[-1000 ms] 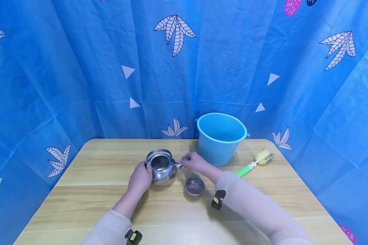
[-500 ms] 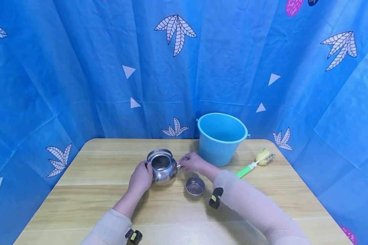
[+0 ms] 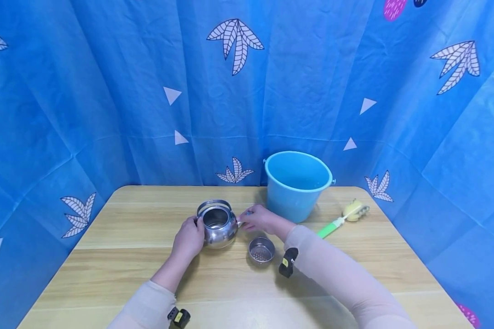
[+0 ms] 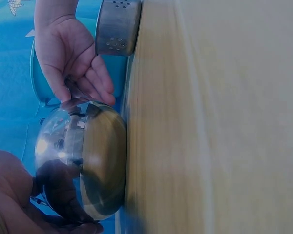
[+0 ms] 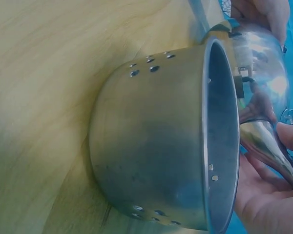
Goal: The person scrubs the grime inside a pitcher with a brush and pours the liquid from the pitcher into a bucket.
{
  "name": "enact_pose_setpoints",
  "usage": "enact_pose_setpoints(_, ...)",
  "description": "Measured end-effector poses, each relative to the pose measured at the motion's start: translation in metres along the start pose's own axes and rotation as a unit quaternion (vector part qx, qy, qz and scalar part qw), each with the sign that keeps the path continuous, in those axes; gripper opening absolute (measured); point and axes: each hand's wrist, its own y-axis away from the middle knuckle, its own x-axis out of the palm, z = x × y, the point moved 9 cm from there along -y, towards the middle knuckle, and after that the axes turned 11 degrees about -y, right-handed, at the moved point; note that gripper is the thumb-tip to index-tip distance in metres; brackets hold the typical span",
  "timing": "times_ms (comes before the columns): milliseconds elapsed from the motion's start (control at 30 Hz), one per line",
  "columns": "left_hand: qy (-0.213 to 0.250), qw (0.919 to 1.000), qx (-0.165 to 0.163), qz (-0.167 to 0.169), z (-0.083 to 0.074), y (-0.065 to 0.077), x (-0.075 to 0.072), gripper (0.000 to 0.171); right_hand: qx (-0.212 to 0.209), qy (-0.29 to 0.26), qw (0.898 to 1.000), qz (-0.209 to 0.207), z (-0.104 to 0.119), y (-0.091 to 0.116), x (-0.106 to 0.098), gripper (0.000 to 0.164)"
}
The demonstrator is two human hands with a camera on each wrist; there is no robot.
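A small shiny metal teapot (image 3: 221,235) stands without a lid on the wooden table, its looped handle raised behind the round opening. My left hand (image 3: 189,237) grips the pot's left side, thumb up by the rim; in the left wrist view its fingers curl round the lower body. On the opposite side my right hand (image 3: 261,219) pinches the spout (image 5: 271,148), thumb on one face and fingers beneath. Between the right forearm and the pot sits a metal strainer cup (image 3: 261,250) with small holes, which no hand touches.
Behind the right hand stands a light blue bucket (image 3: 290,201). Farther right lies a brush with a green handle (image 3: 328,230) and a yellow sponge head (image 3: 354,210). A blue patterned curtain (image 3: 148,151) hangs behind the table (image 3: 144,214).
My right hand has shifted slightly left along the spout toward the pot, and its wrist has turned a little. The left hand, pot and strainer cup stay in place.
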Motion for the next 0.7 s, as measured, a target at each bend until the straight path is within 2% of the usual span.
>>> enact_pose_setpoints(400,0.004,0.9999,-0.001,0.010,0.0026,-0.0020,0.0015,0.057,0.016,-0.081,0.996,0.014,-0.0015,-0.0018,0.0029,0.025)
enact_pose_setpoints(700,0.007,0.9995,-0.005,0.031,0.0047,-0.0038,0.0042,0.059,0.020,-0.116,0.993,0.015,0.0008,0.0014,0.0056,0.023)
